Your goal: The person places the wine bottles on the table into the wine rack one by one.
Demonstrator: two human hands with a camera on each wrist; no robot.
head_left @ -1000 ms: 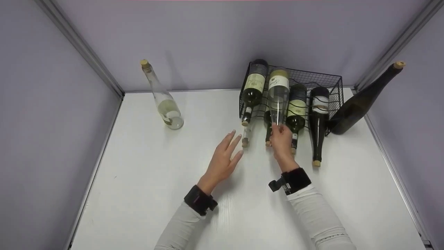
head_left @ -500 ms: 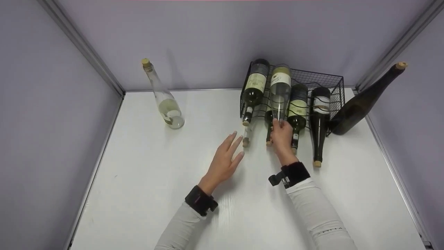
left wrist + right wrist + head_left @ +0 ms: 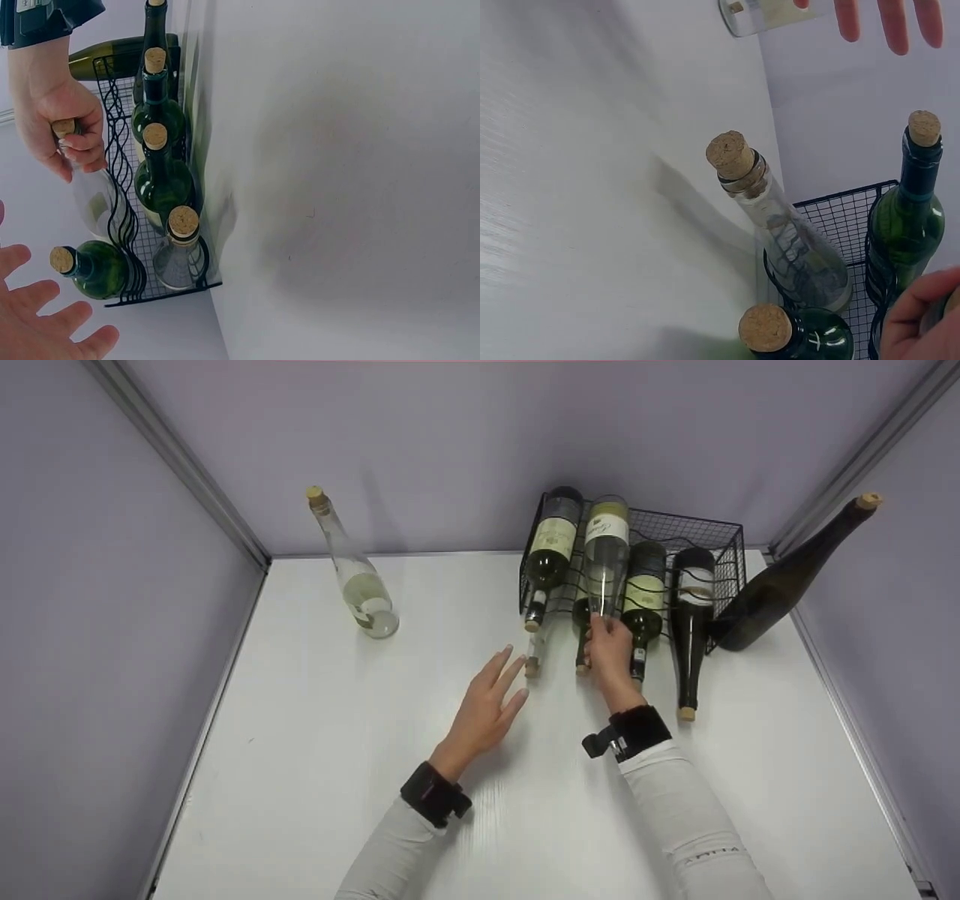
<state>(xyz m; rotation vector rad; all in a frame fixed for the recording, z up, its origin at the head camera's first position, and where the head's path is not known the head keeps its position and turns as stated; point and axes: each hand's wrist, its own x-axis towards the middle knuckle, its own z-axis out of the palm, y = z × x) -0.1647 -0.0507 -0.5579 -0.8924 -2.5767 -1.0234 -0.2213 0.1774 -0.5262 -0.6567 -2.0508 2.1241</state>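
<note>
My right hand (image 3: 611, 652) grips the neck of a clear wine bottle (image 3: 606, 556) with a white label. This bottle lies base-back on the upper tier of a black wire bottle rack (image 3: 686, 520), its cork (image 3: 64, 127) just showing from the fist in the left wrist view. Beside it on the same tier rests a green wine bottle (image 3: 553, 536). My left hand (image 3: 480, 712) holds nothing; its fingers are spread, left of a corked clear bottle (image 3: 533, 654) on the lower tier. Other dark bottles (image 3: 643, 585) lie in that lower tier, necks toward me.
A corked clear bottle (image 3: 364, 596) stands upright at the back left of the white table (image 3: 300, 750). To the right of the rack stands a tall dark bottle (image 3: 780, 585) with a cork. Grey panels (image 3: 420, 442) enclose the back and sides.
My right hand has moved a little farther back, sliding the clear bottle deeper along the upper tier. The left hand stays nearly still.
</note>
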